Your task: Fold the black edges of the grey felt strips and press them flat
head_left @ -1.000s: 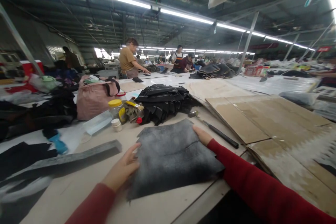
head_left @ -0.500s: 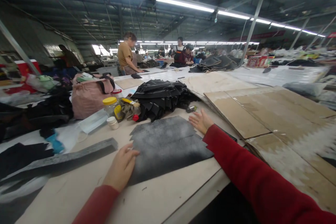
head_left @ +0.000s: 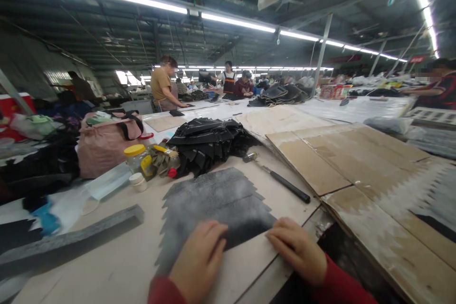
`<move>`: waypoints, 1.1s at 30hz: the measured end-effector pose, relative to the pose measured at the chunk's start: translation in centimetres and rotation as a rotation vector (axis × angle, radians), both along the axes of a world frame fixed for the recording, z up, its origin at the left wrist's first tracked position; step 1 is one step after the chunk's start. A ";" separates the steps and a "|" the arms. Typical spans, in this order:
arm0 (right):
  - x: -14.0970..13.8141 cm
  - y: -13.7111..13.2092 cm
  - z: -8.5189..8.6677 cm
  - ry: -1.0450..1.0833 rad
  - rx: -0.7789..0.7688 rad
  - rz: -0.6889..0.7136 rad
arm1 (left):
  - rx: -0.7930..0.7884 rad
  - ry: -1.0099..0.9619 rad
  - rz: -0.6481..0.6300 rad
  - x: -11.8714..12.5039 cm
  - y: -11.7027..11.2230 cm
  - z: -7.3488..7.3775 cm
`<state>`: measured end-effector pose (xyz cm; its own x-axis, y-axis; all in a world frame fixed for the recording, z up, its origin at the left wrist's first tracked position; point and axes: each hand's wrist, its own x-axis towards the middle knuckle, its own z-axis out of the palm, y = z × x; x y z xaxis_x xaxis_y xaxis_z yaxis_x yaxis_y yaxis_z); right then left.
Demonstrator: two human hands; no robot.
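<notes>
A fanned stack of dark grey sheet pieces (head_left: 217, 199) with stepped side edges lies flat on the beige board (head_left: 117, 261). My left hand (head_left: 201, 254) is at the near edge of this stack, its fingers bent and closed on the pieces. At the near right corner, my right hand (head_left: 297, 249) has its fingers curled together against the edge; the fingertips are partly hidden. Beyond the stack, a brush with a black handle (head_left: 288, 185) rests on the board, apart from both hands.
Black cut pieces (head_left: 210, 140) are heaped behind, beside a yellow-lidded jar (head_left: 135, 156), a small white bottle (head_left: 137, 182) and a pink bag (head_left: 107, 145). Cardboard sheets (head_left: 342, 156) lie along the right. A long grey strip (head_left: 74, 235) lies left. Several people work farther back.
My right hand has come back from the far right side of the stack to its near corner. My left hand has moved from the left side to the near edge. The view has turned right.
</notes>
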<state>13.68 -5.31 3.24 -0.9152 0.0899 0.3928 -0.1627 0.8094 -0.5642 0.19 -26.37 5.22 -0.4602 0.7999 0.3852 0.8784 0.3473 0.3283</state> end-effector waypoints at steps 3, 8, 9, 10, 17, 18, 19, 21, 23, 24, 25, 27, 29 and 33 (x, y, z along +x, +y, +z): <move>0.5 -0.9 -1.0 0.020 0.197 0.002 | -0.075 -0.027 -0.087 2.6 4.2 0.2; -0.3 -0.4 -2.3 0.072 0.408 -0.080 | -0.148 -0.052 -0.075 3.0 7.0 -0.3; -0.4 -0.3 -2.5 0.078 0.429 -0.088 | -0.155 -0.056 -0.071 2.8 7.0 -0.4; -0.5 -0.3 -2.7 0.087 0.445 -0.094 | -0.163 -0.056 -0.068 2.7 7.0 -0.5; -1.5 -1.0 -2.8 0.219 0.362 -0.112 | -0.203 -0.030 0.006 2.2 6.9 -1.1; -1.8 -1.2 -2.7 0.245 0.336 -0.108 | -0.195 -0.036 0.018 2.1 7.0 -1.2; -2.2 -1.3 -2.4 0.251 0.318 -0.105 | -0.183 -0.038 0.025 2.0 7.0 -1.3; -2.8 -1.5 -2.0 0.200 0.313 -0.111 | -0.146 -0.038 0.032 1.9 6.9 -1.5; -3.3 -1.5 -1.7 0.104 0.334 -0.119 | -0.094 -0.055 0.027 1.7 6.8 -1.6; -3.4 -1.4 -1.6 0.072 0.350 -0.122 | -0.060 -0.083 0.028 1.6 6.7 -1.6; -3.5 -1.4 -1.6 0.058 0.368 -0.128 | -0.018 -0.125 0.035 1.4 6.7 -1.5; -3.4 -1.2 -1.7 0.050 0.405 -0.133 | 0.102 -0.239 0.091 0.6 6.5 -1.3; -3.3 -1.0 -1.8 0.045 0.433 -0.136 | 0.270 -0.390 0.194 -0.9 5.9 -0.8; -3.2 -0.7 -2.1 0.033 0.458 -0.145 | 0.781 -0.735 0.471 -5.1 0.9 1.1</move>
